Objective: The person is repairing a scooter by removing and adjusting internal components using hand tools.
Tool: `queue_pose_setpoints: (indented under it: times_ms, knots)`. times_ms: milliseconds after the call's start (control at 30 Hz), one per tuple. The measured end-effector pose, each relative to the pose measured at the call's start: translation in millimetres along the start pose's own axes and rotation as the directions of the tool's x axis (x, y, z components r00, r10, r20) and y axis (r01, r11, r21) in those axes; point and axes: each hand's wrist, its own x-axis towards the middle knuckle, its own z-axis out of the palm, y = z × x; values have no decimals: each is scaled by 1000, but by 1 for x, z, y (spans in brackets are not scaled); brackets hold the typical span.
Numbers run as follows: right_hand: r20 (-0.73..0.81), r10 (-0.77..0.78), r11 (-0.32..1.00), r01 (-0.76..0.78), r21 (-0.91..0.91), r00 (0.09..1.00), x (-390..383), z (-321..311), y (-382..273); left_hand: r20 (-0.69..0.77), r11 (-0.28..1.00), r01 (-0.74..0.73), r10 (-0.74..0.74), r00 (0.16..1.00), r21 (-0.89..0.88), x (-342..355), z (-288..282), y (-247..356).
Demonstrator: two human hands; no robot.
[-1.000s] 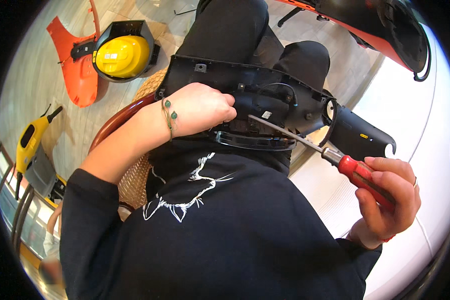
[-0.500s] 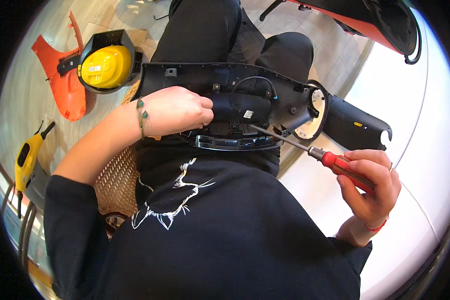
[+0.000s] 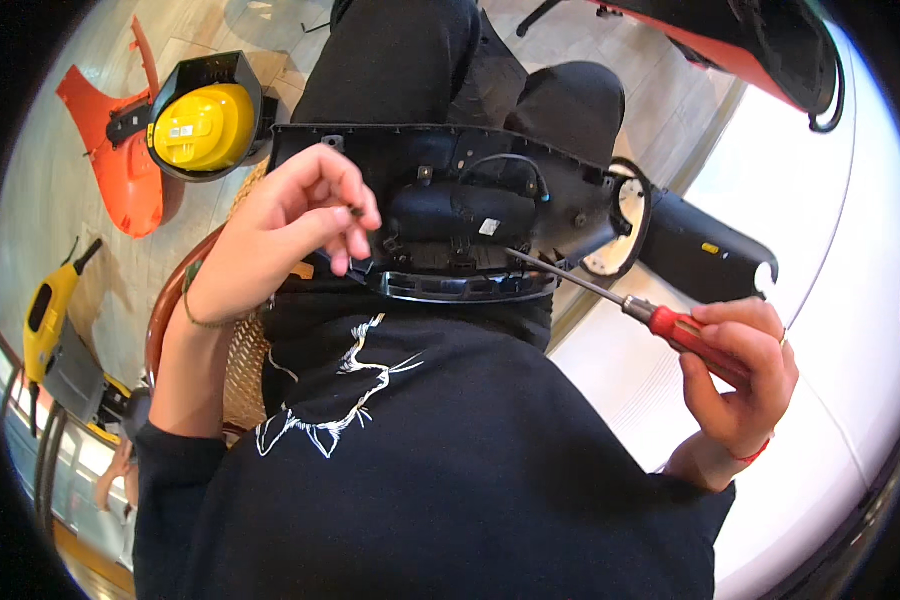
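A black moulded plastic panel point(image 3: 560, 190) lies across my lap, inner side up, with a thin black cable point(image 3: 507, 157) and a small white label point(image 3: 489, 227) on it. My right hand point(image 3: 738, 365) grips the red handle of a screwdriver point(image 3: 582, 284). Its shaft reaches left over the panel, the tip near the panel's lower edge. Above the panel's left end, my left hand point(image 3: 288, 215) is turned palm inward, thumb and fingertips pinched on a small dark piece point(image 3: 356, 211), too small to name. A dark glossy strip point(image 3: 460, 287) runs along the panel's near edge.
On the floor at left lie an orange body panel point(image 3: 130, 190) and a yellow-and-black housing point(image 3: 205, 125). Farther left is another yellow-and-grey part point(image 3: 52, 320). A woven seat point(image 3: 245, 365) shows beneath me. A white surface point(image 3: 650, 400) and a black cover point(image 3: 705, 240) lie right.
My left hand has lifted off the panel and moved left, turning over with a small dark piece in its fingertips. My right hand and the screwdriver have barely moved.
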Motion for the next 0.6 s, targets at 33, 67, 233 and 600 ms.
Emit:
queue_pose_setpoints:
  times_ms: [33,67,233,600]
  knots:
    - [-27,6,999,-7,-34,1000,-1,-3,1,-40,994,-7,3,999,-109,-7,0,-4]
    - [-49,6,998,-9,-58,999,-2,-6,2,-49,982,20,-30,998,-187,-14,1,-8]
    - [-39,40,998,-42,-54,998,-6,-13,2,-33,957,124,-137,990,-262,-35,4,-24]
    - [-47,-1,999,-1,-49,999,-3,-2,-8,-20,983,158,-157,987,89,-41,5,-42]
